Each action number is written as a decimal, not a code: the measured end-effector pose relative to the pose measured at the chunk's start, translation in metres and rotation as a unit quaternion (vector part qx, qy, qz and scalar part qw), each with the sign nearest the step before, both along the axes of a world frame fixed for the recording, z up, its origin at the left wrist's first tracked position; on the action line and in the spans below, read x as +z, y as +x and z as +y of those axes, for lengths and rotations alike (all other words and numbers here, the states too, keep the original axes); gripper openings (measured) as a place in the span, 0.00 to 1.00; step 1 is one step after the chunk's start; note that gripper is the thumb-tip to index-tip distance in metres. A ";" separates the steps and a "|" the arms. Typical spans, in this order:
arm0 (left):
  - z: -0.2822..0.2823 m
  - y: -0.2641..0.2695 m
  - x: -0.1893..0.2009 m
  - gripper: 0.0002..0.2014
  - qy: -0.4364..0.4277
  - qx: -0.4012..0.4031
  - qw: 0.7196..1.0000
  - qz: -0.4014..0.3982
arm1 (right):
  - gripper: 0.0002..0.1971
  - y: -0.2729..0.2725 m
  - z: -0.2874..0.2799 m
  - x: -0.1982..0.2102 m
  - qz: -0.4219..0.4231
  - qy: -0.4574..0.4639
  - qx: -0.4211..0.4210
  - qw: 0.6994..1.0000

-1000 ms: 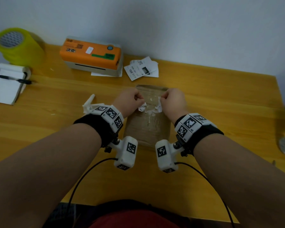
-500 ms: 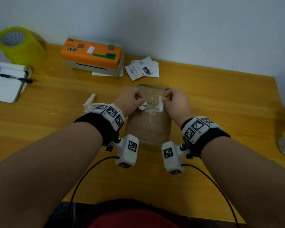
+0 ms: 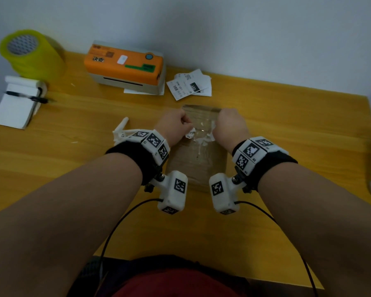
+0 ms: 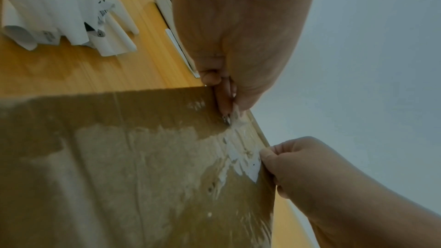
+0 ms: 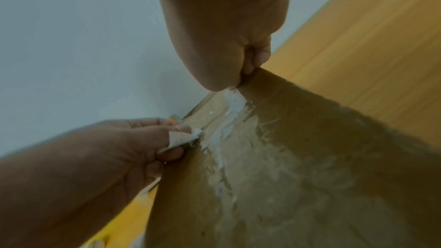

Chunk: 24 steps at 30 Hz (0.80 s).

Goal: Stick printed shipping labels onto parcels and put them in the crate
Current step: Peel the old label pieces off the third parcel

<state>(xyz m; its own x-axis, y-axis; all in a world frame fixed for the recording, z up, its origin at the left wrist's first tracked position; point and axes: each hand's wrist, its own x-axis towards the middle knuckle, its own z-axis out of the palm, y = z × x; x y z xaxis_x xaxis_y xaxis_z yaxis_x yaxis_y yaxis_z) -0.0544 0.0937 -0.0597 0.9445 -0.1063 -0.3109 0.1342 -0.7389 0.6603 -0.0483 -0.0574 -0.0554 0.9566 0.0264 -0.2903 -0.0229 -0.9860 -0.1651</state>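
Observation:
A flat brown cardboard parcel (image 3: 198, 163) lies on the table in front of me, with shiny tape and torn white label remnants (image 3: 202, 139) on its top. My left hand (image 3: 187, 127) is at the parcel's far left and pinches a curled white label scrap (image 3: 190, 133). My right hand (image 3: 217, 124) is at the far right and pinches the torn label's edge. The left wrist view shows the left hand (image 4: 227, 114) pulling a thin strip off the parcel (image 4: 119, 157). In the right wrist view the right hand (image 5: 238, 84) grips the white strip (image 5: 235, 101).
An orange label printer (image 3: 124, 65) stands at the back by the wall, with printed labels (image 3: 190, 86) lying to its right. A yellow tape roll (image 3: 30, 54) and a notepad with a pen (image 3: 15, 103) are at the far left. Crumpled backing paper (image 3: 121, 130) lies beside my left wrist.
Both hands stay pinched at the torn label on the parcel. My right forearm has shifted slightly outward to the right. The parcel has not moved.

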 end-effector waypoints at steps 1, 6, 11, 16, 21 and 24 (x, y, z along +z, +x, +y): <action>0.000 0.000 0.000 0.07 -0.003 0.002 1.000 0.002 | 0.04 -0.001 -0.001 0.000 0.003 0.001 0.010 1.000; 0.000 -0.001 0.001 0.07 -0.005 0.004 1.000 0.003 | 0.06 -0.004 -0.014 -0.012 -0.007 0.086 -0.001 0.996; 0.001 -0.001 0.002 0.07 -0.007 0.007 1.000 0.005 | 0.10 -0.007 -0.026 -0.016 -0.053 0.254 -0.070 0.963; 0.000 -0.001 0.002 0.07 -0.006 0.009 1.000 0.010 | 0.05 -0.007 -0.027 -0.017 -0.088 0.210 -0.012 0.974; 0.000 -0.001 0.001 0.06 -0.005 0.010 1.000 0.008 | 0.05 -0.007 -0.023 -0.018 -0.079 0.178 -0.007 0.981; 0.000 -0.001 0.001 0.06 0.000 0.008 1.000 0.005 | 0.06 -0.011 -0.025 -0.015 -0.076 0.187 0.013 0.979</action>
